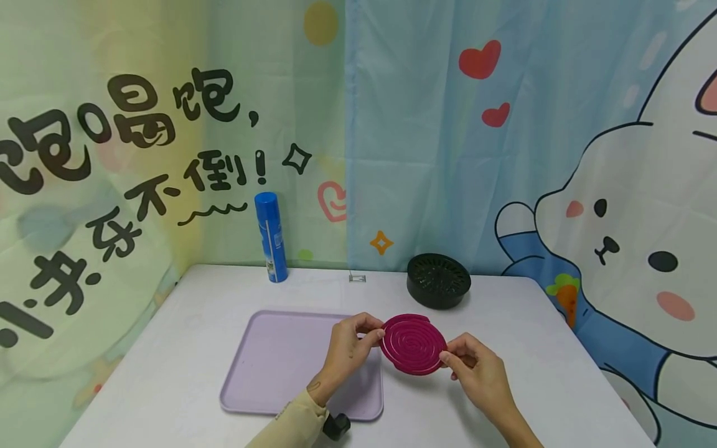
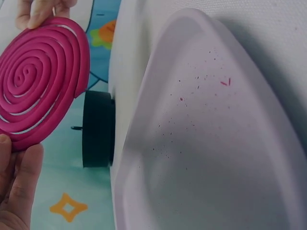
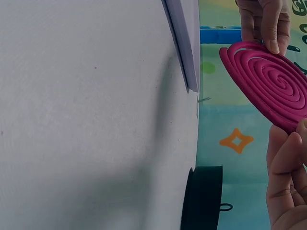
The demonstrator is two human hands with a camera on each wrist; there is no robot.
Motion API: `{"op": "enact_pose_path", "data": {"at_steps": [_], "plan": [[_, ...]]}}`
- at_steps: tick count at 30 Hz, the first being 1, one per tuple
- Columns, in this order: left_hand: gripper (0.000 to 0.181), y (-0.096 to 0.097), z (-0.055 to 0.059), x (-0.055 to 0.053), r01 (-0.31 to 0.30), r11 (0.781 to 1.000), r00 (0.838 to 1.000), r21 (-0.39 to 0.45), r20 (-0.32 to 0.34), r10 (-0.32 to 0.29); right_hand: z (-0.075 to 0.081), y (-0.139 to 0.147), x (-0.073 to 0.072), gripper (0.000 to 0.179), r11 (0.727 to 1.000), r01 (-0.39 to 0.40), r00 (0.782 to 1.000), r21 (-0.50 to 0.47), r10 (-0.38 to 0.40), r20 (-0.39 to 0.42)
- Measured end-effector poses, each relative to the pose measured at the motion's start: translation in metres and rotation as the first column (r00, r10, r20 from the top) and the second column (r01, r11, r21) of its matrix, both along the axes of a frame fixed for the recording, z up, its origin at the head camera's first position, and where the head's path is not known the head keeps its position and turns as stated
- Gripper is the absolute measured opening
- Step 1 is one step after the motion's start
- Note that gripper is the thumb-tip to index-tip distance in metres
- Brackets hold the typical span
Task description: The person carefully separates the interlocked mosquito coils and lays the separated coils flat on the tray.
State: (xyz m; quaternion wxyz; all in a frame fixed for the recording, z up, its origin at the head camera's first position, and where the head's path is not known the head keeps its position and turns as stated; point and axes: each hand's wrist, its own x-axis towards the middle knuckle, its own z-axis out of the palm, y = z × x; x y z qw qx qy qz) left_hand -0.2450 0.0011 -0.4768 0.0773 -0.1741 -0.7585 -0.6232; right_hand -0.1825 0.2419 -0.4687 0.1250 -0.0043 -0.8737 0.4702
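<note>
A magenta mosquito coil point(image 1: 413, 344), wound in a flat spiral, is held up above the table between both hands. My left hand point(image 1: 348, 348) pinches its left edge between thumb and fingers. On the opposite edge, my right hand point(image 1: 480, 376) pinches it the same way. The left wrist view shows the coil point(image 2: 41, 81) face on, with thin gaps between its rings. Below and to the left lies a lilac tray point(image 1: 263, 367), partly covered by my left forearm. Small dark and magenta crumbs point(image 2: 224, 83) are scattered on the tray.
A dark round coil holder point(image 1: 439, 281) with a slotted top stands at the back right of the white table point(image 1: 185, 361). Toward the back left stands a blue spray can point(image 1: 272, 239). Printed curtains point(image 1: 403, 155) hang behind the table.
</note>
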Motion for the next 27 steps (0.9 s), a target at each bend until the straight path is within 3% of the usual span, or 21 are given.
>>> {"op": "enact_pose_path", "data": {"at_steps": [27], "plan": [[0.006,0.003,0.0,0.0028,-0.031,0.999,1.0,-0.03,-0.004,0.031,-0.0001,-0.0056,0.0013,0.01,0.998,-0.022,1.0,-0.065,0.022,0.0]]}}
